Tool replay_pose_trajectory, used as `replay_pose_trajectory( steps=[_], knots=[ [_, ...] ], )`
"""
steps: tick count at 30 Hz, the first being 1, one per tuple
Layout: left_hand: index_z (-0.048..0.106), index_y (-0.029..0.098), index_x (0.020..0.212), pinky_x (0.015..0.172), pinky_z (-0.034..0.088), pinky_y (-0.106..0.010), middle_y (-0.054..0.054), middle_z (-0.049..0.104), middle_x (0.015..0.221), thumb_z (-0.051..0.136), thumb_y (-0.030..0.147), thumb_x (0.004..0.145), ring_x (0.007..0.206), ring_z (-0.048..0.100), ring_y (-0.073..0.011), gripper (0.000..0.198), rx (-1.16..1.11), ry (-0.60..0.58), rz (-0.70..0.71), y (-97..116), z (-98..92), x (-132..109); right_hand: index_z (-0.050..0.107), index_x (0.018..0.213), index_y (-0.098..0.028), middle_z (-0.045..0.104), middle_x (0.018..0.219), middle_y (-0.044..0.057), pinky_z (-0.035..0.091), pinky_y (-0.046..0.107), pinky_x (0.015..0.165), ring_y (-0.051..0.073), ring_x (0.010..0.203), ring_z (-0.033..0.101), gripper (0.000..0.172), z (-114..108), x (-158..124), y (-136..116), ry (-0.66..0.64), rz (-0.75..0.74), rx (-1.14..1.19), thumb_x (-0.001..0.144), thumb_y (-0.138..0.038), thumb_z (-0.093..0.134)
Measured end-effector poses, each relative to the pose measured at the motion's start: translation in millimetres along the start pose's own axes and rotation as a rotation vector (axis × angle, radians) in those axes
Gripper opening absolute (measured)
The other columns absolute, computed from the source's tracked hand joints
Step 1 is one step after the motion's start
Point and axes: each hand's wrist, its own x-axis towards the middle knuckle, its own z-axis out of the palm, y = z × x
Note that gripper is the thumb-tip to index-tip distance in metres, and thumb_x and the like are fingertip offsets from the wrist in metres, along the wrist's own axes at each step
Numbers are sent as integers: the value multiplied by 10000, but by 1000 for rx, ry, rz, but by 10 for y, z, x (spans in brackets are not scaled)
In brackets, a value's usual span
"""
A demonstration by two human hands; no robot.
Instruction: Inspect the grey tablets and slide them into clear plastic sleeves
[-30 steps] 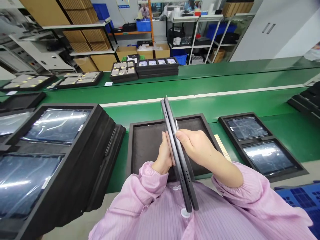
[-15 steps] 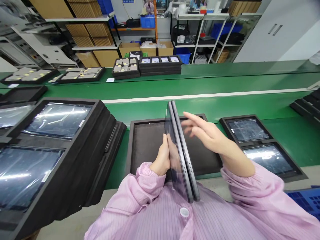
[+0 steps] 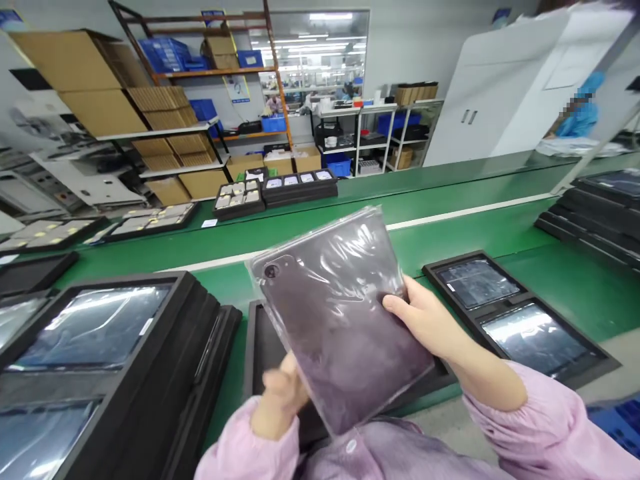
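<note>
In front of my chest a dark grey tablet (image 3: 345, 320) is held tilted, its camera-side back facing up toward me and wrapped in shiny clear film. My right hand (image 3: 425, 313) grips its right edge, thumb on the back and fingers hidden underneath. At the lower left edge is my left hand (image 3: 285, 390), smeared by motion, with its fingers partly behind the tablet; whether it grips cannot be made out. A second tablet behind this one would be hidden. Below lies a black foam tray (image 3: 254, 340), mostly covered by the tablet and hands.
Stacked black trays (image 3: 165, 387) with film-covered tablets rise at the left. Another tray (image 3: 525, 300) holding two tablets lies on the green bench (image 3: 575, 280) at the right, with a tray stack (image 3: 590, 213) beyond. Smaller trays (image 3: 300, 190) line the back ledge. A person in blue (image 3: 583, 113) is far right.
Two tablets seen edge-on in my left hand have given way to one tablet's back facing me. My right hand has moved from open in the air onto its edge. The view has tilted up.
</note>
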Motion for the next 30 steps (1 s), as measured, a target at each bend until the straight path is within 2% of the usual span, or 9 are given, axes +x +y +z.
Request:
replay_pose_trajectory(
  steps=[3, 6, 9, 12, 16, 19, 22, 26, 30],
  knots=[
    [657, 215, 1150, 842, 521, -400, -82, 726, 964, 823, 269, 496, 962, 658, -322, 677, -301, -43, -108, -93, 183, -233, 574, 1043, -190, 671, 998, 64, 516, 318, 790, 205, 957, 623, 288, 6, -25, 80, -110, 39, 121, 889, -402, 456],
    [637, 256, 1181, 895, 497, -426, -58, 722, 1008, 775, 149, 482, 990, 649, -323, 720, -427, -24, -195, -121, 250, -359, 545, 846, -206, 615, 759, 8, 483, 269, 643, 163, 720, 596, 193, -91, -33, 187, -64, -7, -72, 879, -383, 476],
    [684, 245, 1090, 875, 500, -401, -48, 733, 924, 760, 146, 469, 951, 661, -306, 634, -419, 11, -264, -116, 233, -362, 376, 617, -217, 447, 558, -39, 366, 235, 499, 126, 524, 455, 339, -139, -43, 242, -48, -103, -389, 901, -389, 444],
    [712, 202, 943, 833, 510, -387, -46, 724, 799, 754, 150, 457, 893, 670, -298, 491, -360, 100, -305, -144, 244, -324, 355, 598, -219, 427, 527, -30, 293, 249, 456, 120, 468, 420, 356, 6, -102, 172, 0, -273, -634, 932, -341, 374],
    [678, 178, 826, 773, 521, -381, -45, 712, 774, 717, 117, 411, 838, 666, -292, 422, -328, 158, -301, -205, 317, -302, 367, 578, -218, 431, 496, -31, 292, 256, 447, 104, 420, 417, 353, 246, -239, -14, 86, -536, -634, 931, -231, 352],
    [672, 170, 897, 695, 529, -363, -41, 703, 733, 698, 132, 401, 741, 665, -271, 499, -347, 141, -302, -215, 320, -320, 463, 711, -214, 506, 579, -33, 348, 237, 465, 113, 463, 479, 250, 140, -236, -9, 199, -332, -579, 916, -355, 480],
    [671, 170, 899, 590, 519, -331, -39, 705, 696, 717, 147, 394, 636, 651, -244, 507, -356, 123, -309, -227, 239, -340, 440, 688, -222, 497, 580, -43, 363, 237, 485, 124, 492, 487, 301, -115, -130, 146, 18, -146, -570, 917, -415, 474],
    [663, 177, 825, 574, 524, -332, -56, 723, 739, 770, 172, 390, 642, 657, -247, 448, -369, 86, -275, -336, 105, -327, 349, 598, -212, 442, 534, -39, 336, 226, 486, 117, 501, 460, 383, -272, -22, 334, -220, -227, -537, 948, -368, 358],
    [663, 174, 874, 611, 535, -332, -64, 727, 800, 780, 168, 409, 706, 671, -259, 480, -354, 105, -212, -424, 91, -276, 357, 535, -208, 405, 456, -32, 266, 260, 452, 107, 423, 405, 352, -116, -53, 296, 7, -430, -763, 885, -244, 387]
  ],
)
